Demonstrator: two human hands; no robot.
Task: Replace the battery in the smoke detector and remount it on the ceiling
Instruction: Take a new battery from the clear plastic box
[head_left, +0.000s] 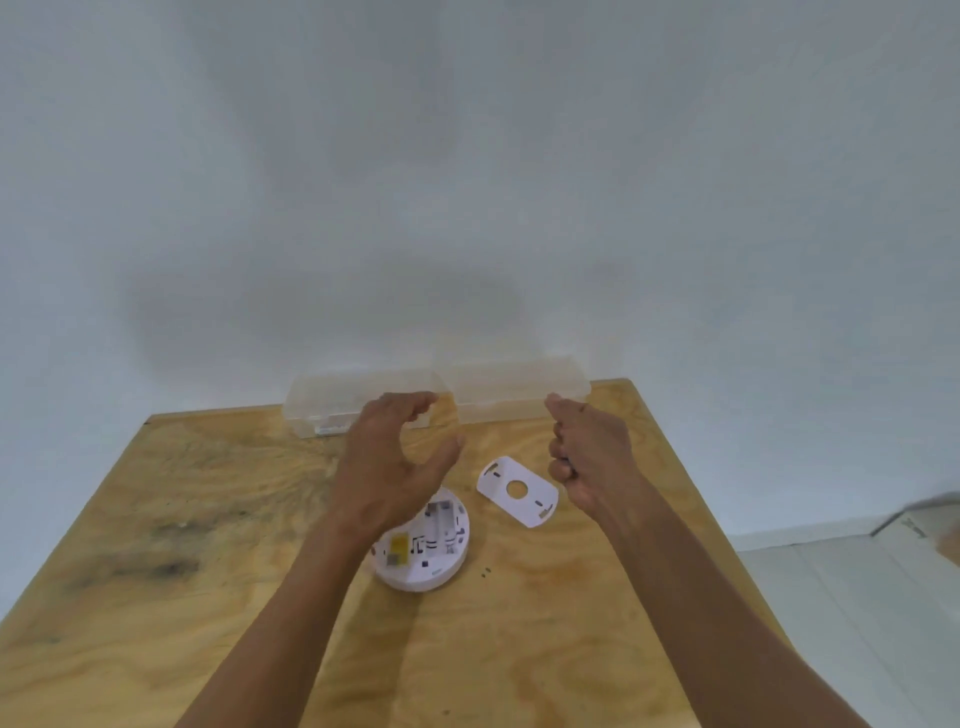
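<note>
- The smoke detector (423, 545) lies back side up on the wooden table (208, 519), near the middle, partly under the left wrist. Its battery bay looks empty, but the blur makes this uncertain.
- The left hand (387, 467) is open, thumb and fingers curved, and holds nothing. The right hand (592, 457) is curled loosely; whether something small is inside, I cannot tell.
- Risk: both hands reach toward the clear plastic boxes (436, 397) at the far edge, so a forearm could push the detector or the mounting plate (517, 491), which lies just to the right of it.
- Risk: two small dark pieces (485, 571), perhaps screws, lie loose near the detector and could roll away.
- Materials: round white plastic detector; flat white plate with a centre hole; translucent, smooth boxes; plywood with strong grain and dark stains.
</note>
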